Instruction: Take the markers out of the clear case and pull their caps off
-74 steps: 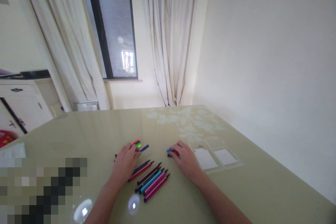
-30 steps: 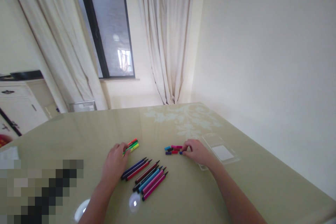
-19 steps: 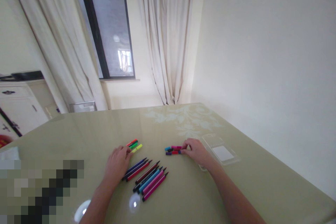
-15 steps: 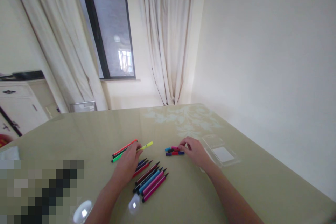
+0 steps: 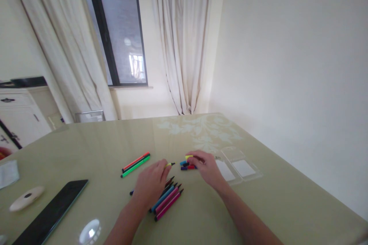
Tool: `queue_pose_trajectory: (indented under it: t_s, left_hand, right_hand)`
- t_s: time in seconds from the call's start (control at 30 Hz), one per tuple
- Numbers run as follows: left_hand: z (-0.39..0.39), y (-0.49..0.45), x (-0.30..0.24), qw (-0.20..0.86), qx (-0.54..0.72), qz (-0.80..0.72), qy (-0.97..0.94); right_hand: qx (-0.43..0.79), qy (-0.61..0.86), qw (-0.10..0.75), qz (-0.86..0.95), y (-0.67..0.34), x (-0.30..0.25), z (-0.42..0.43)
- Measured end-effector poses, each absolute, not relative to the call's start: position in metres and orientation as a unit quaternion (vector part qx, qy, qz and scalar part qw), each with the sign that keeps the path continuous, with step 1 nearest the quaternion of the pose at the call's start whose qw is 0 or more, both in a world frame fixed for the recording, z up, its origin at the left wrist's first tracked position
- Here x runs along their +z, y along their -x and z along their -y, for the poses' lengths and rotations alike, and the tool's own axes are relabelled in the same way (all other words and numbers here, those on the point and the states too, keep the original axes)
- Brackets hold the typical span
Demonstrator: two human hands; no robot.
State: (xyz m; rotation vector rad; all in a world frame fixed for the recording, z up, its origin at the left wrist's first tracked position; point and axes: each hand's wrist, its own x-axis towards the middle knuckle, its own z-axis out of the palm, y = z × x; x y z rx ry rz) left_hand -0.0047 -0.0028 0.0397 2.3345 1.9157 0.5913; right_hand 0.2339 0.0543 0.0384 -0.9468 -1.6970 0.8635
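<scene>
My left hand (image 5: 152,180) is closed round a yellow marker (image 5: 169,164), whose bare dark tip points right. Between the fingertips of my right hand (image 5: 204,164) is a yellow marker cap (image 5: 189,157), apart from the marker. Just under the right fingers lie several loose marker caps (image 5: 187,167) in blue, red and dark colours. Below and partly behind my left hand, uncapped markers (image 5: 169,201) in pink, blue and dark shades lie side by side, tips up and right. Beyond it rest a capped green marker (image 5: 135,166) and an orange-red one (image 5: 135,162).
A clear plastic case (image 5: 244,168) lies unfolded behind my right wrist. On the left of the table are a dark tablet (image 5: 53,212), a white oval object (image 5: 27,198) and a folded white tissue (image 5: 9,173). A wall borders the table's right edge.
The yellow marker's cap has come off and is now in my right hand. My left hand has moved right and down with the marker, uncovering the green marker.
</scene>
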Motion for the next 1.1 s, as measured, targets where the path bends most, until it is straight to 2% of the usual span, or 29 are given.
queue_pose_trajectory:
  t_s: [0.07,0.13,0.3,0.43,0.67,0.9,1.1]
  left_hand:
    - [-0.002,0.023,0.038,0.019,0.186,-0.664,-0.724]
    - [-0.007,0.043,0.034,0.001,0.180,-0.684,-0.707]
    - [-0.014,0.073,0.017,0.026,0.140,-0.712,-0.688]
    - [-0.016,0.078,0.010,0.093,0.157,-0.706,-0.684]
    - [-0.018,0.080,0.014,0.163,0.203,-0.687,-0.679]
    - [-0.021,0.100,0.007,0.004,0.200,-0.771,-0.604]
    - [-0.020,0.096,0.005,-0.009,0.149,-0.759,-0.634]
  right_hand:
    - [0.331,0.431,0.539,0.644,-0.254,0.035,-0.071]
    - [0.286,0.477,0.549,0.624,-0.270,0.030,-0.085]
    - [0.180,0.525,0.451,0.699,-0.267,0.017,-0.087]
    - [0.144,0.501,0.369,0.769,-0.235,0.015,-0.070]
    - [0.078,0.440,0.289,0.847,-0.193,0.010,-0.052]
    - [0.010,0.425,0.245,0.871,-0.183,0.002,-0.050]
    - [-0.019,0.418,0.238,0.877,-0.181,-0.002,-0.051]
